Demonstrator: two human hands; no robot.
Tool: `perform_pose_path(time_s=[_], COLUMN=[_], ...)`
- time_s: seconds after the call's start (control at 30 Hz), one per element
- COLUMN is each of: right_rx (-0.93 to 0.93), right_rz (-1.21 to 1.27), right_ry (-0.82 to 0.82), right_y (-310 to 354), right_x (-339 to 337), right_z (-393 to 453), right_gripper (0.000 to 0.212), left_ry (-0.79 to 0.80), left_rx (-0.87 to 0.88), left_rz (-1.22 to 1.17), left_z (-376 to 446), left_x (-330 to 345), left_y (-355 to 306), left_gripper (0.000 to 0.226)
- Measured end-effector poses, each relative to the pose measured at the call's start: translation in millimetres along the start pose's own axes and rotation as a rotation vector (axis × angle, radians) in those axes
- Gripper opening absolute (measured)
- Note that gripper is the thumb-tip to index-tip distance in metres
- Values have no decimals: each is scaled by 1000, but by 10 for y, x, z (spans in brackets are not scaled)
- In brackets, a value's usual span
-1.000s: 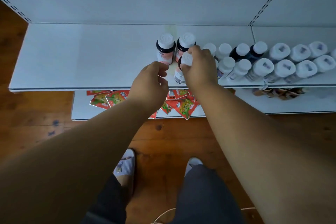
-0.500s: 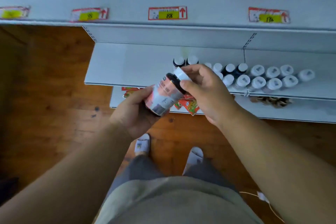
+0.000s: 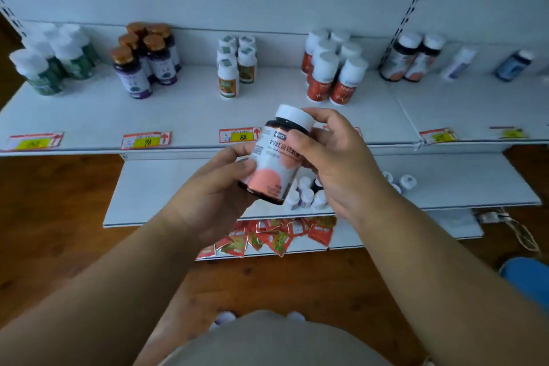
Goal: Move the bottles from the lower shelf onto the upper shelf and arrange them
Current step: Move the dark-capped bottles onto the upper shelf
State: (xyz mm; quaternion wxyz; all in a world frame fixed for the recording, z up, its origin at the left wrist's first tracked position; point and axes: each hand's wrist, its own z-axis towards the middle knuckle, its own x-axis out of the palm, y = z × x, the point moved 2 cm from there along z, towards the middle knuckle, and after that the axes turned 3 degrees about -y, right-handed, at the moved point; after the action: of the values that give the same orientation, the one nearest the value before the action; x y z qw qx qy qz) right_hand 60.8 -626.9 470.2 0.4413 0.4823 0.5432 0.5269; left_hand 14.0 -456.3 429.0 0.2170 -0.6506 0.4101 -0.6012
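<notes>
both hands hold one dark supplement bottle (image 3: 274, 157) with a white cap and pink label, tilted in the air in front of the upper shelf (image 3: 190, 110): the left hand (image 3: 208, 187) grips its base, the right hand (image 3: 335, 154) its upper side. two matching bottles (image 3: 411, 59) already stand far right on that shelf. a cluster of white-capped bottles (image 3: 306, 194) waits on the lower shelf (image 3: 166, 187), so by the look of it much is left.

Red sachets (image 3: 267, 239) on the bottom shelf (image 3: 451, 227), price tags (image 3: 146, 140), wooden floor (image 3: 56, 217).
</notes>
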Motion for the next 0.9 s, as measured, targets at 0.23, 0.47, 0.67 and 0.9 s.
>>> perform_pose_path(time_s=[0.23, 0.47, 0.67, 0.9], right_rx=[30, 48, 41, 87], right_rz=[25, -31, -13, 26], right_ry=[-163, -323, -272, -54], right_y=[218, 287, 290, 236], right_x=[56, -311, -1016, -2354], right_z=[9, 7, 295, 886], right_gripper=[36, 39, 31, 64], left_ry=[-46, -13, -41, -103], left_rx=[-15, -23, 61, -18], left_rz=[204, 558, 661, 594], left_z=[134, 402, 905, 1811], left_x=[65, 429, 959, 1902], left_y=[-308, -289, -33, 517], left_gripper=[42, 32, 19, 19])
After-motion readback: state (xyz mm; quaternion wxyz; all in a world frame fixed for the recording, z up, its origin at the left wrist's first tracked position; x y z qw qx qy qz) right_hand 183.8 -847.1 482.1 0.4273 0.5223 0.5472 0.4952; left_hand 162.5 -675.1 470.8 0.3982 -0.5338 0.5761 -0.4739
